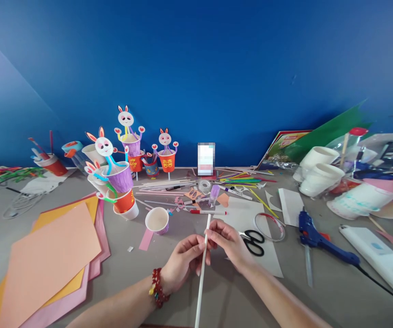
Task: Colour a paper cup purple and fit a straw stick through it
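Observation:
A long, thin white stick [201, 278], straw-like, runs between my hands toward the table's front edge. My left hand [187, 260], with a red bead bracelet on the wrist, pinches it near the upper part. Just above that, the fingers of my right hand [226, 239] close on the stick close to its far end. Black-handled scissors [254, 242] lie right beside my right hand, their blades partly hidden by it, on white paper [247, 212]. Beyond the stick's tip is a red-and-white marker [208, 212]. A paper cup [157, 220] stands to the left of my hands.
Several paper-cup rabbits [117, 175] stand at the back left, behind stacked coloured paper [51, 255]. A blue glue gun [326, 241] and a tape roll [269, 227] lie to the right. A phone [206, 159] leans near the blue wall, with straws and paper scraps in front.

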The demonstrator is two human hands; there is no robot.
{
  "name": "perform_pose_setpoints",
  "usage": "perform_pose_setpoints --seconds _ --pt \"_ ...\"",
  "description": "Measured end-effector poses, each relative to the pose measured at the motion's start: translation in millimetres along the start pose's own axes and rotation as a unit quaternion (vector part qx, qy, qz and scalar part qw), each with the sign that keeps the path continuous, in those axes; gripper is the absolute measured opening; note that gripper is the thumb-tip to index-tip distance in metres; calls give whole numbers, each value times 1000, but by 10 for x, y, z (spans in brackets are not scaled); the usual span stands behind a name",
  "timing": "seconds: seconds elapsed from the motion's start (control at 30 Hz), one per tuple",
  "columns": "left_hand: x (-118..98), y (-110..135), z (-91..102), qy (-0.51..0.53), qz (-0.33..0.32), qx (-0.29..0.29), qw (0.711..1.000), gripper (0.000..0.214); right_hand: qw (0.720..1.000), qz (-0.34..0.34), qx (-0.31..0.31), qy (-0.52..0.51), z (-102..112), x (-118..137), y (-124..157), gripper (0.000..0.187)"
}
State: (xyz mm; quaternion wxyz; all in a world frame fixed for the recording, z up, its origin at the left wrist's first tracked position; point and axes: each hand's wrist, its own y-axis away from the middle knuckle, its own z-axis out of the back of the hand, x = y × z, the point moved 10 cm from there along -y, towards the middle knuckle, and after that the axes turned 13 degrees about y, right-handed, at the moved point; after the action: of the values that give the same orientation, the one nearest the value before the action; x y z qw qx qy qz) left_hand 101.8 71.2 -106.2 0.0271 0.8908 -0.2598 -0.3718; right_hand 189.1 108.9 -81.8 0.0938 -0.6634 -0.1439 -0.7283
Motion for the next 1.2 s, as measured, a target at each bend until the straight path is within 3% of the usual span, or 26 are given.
perform_pose_setpoints --seconds 0.6,1.0,1.2 --pt "55 -41 100 13 3 -15 1000 36 1000 -18 -13 -3 51 -138 -66 34" --pt "17 -34 63 12 -5 -10 1000 32 999 8 -26 35 105 -46 -74 35" --pt "48 -41 79 5 -1 -10 1000 30 992 37 -54 104 150 30 -32 31"
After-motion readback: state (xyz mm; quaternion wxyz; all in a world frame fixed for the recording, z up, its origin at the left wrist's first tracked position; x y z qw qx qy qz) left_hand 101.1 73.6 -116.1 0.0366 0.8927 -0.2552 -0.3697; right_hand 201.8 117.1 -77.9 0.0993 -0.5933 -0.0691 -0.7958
